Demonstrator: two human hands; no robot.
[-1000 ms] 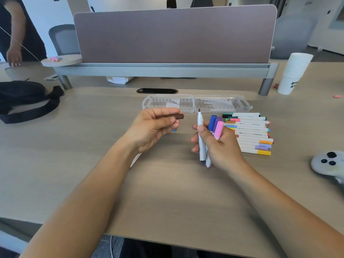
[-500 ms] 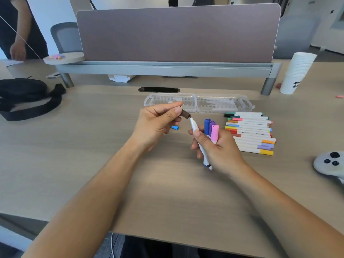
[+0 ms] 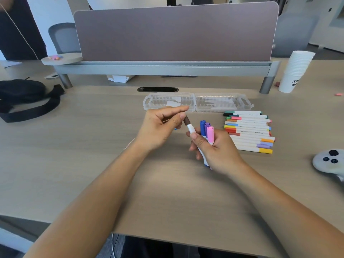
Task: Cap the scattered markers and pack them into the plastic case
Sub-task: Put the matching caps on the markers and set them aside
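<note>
My left hand (image 3: 160, 127) pinches a brown cap (image 3: 186, 120) that sits on the tip of a white marker (image 3: 191, 129). My right hand (image 3: 214, 149) grips that marker together with three capped ones: blue (image 3: 202, 127), purple (image 3: 207, 125) and pink (image 3: 210, 135). A row of several capped markers (image 3: 249, 132) lies on the table right of my hands. The clear plastic case (image 3: 197, 102) lies open and flat just beyond them. A small blue cap (image 3: 175, 129) peeks out under my left hand.
A stack of white paper cups (image 3: 296, 71) stands at the far right. A grey controller (image 3: 329, 162) lies at the right edge. A black bag (image 3: 24, 97) sits far left. A desk divider (image 3: 175, 34) runs across the back. A person stands at the far left.
My left hand brought the brown cap from apart down onto the white marker's tip, while my right hand tilted that marker toward it.
</note>
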